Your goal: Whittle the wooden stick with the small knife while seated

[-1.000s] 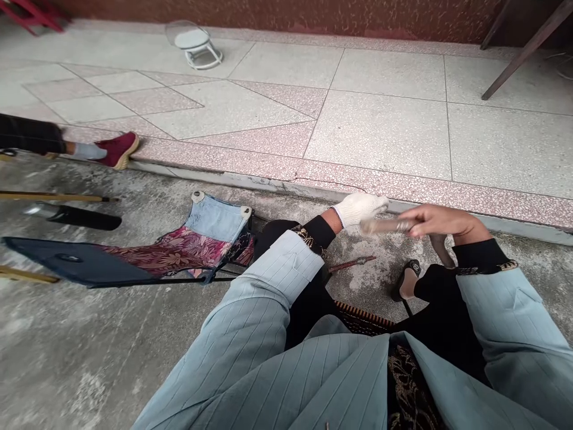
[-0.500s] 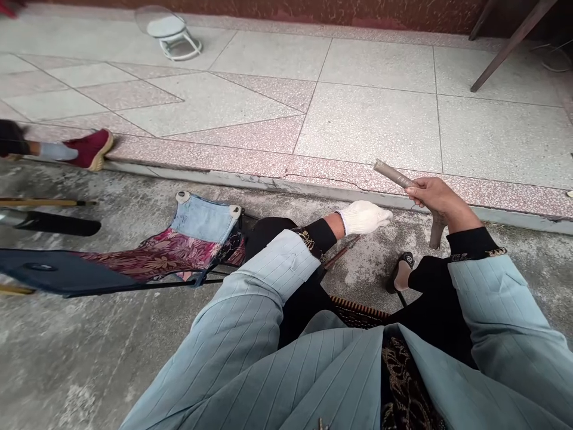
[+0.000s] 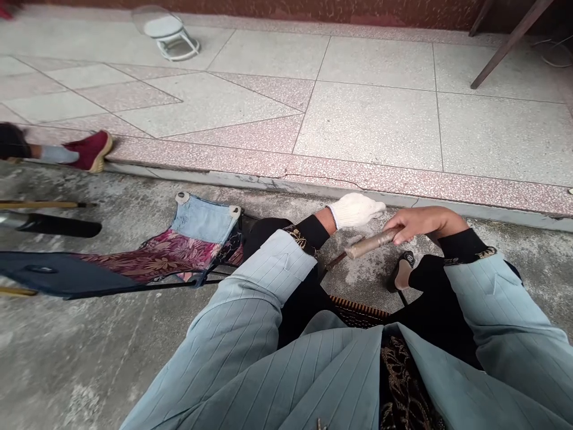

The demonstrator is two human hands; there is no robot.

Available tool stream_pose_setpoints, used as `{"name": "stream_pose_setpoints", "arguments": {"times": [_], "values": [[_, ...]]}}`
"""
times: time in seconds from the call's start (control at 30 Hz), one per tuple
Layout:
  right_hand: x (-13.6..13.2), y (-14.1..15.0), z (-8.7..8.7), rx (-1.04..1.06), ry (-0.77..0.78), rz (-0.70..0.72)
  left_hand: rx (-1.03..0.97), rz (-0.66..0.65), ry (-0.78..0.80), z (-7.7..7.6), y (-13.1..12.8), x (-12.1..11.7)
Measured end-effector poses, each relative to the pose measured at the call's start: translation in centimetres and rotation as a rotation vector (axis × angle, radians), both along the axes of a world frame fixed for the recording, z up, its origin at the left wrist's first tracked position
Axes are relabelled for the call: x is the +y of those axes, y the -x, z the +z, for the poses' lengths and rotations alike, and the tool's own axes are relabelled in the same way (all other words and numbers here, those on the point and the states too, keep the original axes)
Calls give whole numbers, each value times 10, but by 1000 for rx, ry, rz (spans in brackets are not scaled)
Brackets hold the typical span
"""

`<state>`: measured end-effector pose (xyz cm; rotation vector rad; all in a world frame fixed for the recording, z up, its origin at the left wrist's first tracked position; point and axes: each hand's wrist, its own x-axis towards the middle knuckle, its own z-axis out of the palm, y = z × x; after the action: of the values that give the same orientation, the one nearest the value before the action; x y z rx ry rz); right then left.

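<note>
A short, dull metal rod (image 3: 372, 243) has just been swung down from a steep tilt to a low, nearly level line across the body. It is now held above the rough concrete floor (image 3: 134, 364), with its free end pointing toward 8 o'clock and brought nearer the other hand, though no contact between them is seen. The right hand (image 3: 427, 224) is closed around the far end of the rod, with the fingers wrapped over its top. The left hand (image 3: 357, 211), covered by a white knit work glove, is held open and empty with the fingers together, at 11 o'clock from the rod and just short of the terrazzo step edge (image 3: 340, 182).

Under the free end of the rod, a slender reddish-brown tool (image 3: 335, 260) is seen on the concrete, mostly hidden by the left sleeve. At 5 o'clock from the rod, a foot in a black slipper (image 3: 401, 273) is placed on the floor. At 9 o'clock, a folding chair with a sling of denim and floral cloth (image 3: 203, 219) is seen, and well beyond it another person's foot in a maroon shoe (image 3: 89, 150) is resting against the step.
</note>
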<state>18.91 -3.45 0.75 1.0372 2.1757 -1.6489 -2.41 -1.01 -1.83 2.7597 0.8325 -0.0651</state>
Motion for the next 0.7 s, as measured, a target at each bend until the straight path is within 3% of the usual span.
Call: {"name": "stream_pose_setpoints", "arguments": {"times": [0.07,0.17,0.27,0.33,0.43,0.53,0.6,0.7], "values": [[0,-7,13,207,98,-173,-39,19,76,0,-3,0],[4,-21,20,384,5,-591,-54,33,145,-6,-7,-3],[13,-33,11,331,-139,-888,-8,21,165,-15,-9,-6],[18,-38,1,131,-264,-942,17,16,160,-20,-9,-6],[26,-39,-10,-276,-451,-853,32,7,99,-22,-9,-7],[28,-33,-15,-563,-567,-657,66,3,14,-21,-8,-8],[27,-25,-18,-682,-545,-489,80,3,-27,-20,-7,-9],[21,-13,-28,-752,-389,-232,110,18,-77,-17,-4,-8]]}}
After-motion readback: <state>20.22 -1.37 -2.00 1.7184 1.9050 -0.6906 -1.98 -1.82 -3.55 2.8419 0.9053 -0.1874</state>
